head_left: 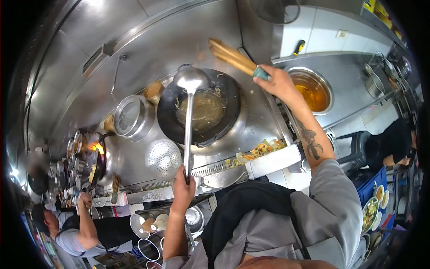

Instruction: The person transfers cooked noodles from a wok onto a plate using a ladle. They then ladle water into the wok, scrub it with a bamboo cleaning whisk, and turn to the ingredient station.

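My left hand (182, 193) grips the dark end of a long steel ladle (191, 81). The ladle's bowl is over the far side of a black wok (166, 114) on the range. Cloudy liquid (206, 110) with a few noodle-like scraps lies in the wok. My right hand (281, 84) is closed round the green-wrapped end of a bamboo wok brush (233, 57). The brush is held up to the right of the wok, its bristle end pointing to the far left, apart from the wok.
A perforated steel skimmer (163, 159) and a steel pot (130, 117) stand left of the wok. Food scraps (264, 149) lie along the range's front edge. A pot of orange oil-like liquid (313, 95) is at right. Another person (85, 228) works at a flaming burner (96, 149) at left.
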Available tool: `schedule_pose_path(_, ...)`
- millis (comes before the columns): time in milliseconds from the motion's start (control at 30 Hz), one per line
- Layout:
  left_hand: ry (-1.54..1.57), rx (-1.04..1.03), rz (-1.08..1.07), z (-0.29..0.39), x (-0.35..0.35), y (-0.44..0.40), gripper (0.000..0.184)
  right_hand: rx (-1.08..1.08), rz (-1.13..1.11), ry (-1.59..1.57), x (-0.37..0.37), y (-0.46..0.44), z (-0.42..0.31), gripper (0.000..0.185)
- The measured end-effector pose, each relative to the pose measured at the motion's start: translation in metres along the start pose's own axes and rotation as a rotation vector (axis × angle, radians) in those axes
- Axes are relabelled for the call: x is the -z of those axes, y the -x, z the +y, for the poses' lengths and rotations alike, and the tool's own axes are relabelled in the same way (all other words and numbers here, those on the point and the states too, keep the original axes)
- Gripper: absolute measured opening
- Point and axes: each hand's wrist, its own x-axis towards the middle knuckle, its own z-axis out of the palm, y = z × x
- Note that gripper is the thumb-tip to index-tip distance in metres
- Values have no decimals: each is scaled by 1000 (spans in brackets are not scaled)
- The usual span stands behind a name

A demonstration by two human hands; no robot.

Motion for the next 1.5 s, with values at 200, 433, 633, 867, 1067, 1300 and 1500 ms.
schedule_pose_path(200, 279, -72, -185, 50, -110, -31, 44, -78, 128, -117, 47, 42, 5, 57)
schedule_pose_path(433, 234, -24, -302, 30, -254, -31, 41, -60, 149, -154, 46, 86, 42, 57)
schedule_pose_path(633, 480, 232, -377, 31, -328, -22, 41, -51, 164, -127, 45, 114, 68, 58)
schedule_pose_path(867, 576, 3, -432, 41, -334, -47, 32, -32, 138, -138, 43, 115, 56, 56)
schedule_pose_path(1067, -123, -336, 273, 32, -177, -100, 27, 104, -145, -146, 27, 77, 9, 47)
schedule_pose_path(1300, -146, -237, 125, -42, -132, -105, 16, 669, -663, 663, -83, -2, -62, 33)
schedule_pose_path(1500, -150, -201, 107, -47, -136, -101, 18, 718, -792, 624, -260, -56, -67, 22)
